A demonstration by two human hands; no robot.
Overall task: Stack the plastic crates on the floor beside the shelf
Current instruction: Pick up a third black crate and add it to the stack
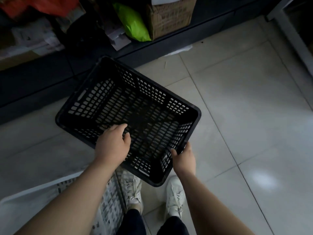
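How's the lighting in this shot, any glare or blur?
Head view: dim overall, the shelf nearly lost in shadow; a soft glare patch on the floor tiles at right; the black crate and both hands are fairly sharp; wide-angle bending shows at the edges.

A storeroom or shop back room: a dark low shelf [152,48] crammed with a cardboard box [171,19], a green bag [133,24] and loose papers [33,38], over a pale tiled floor [245,99]
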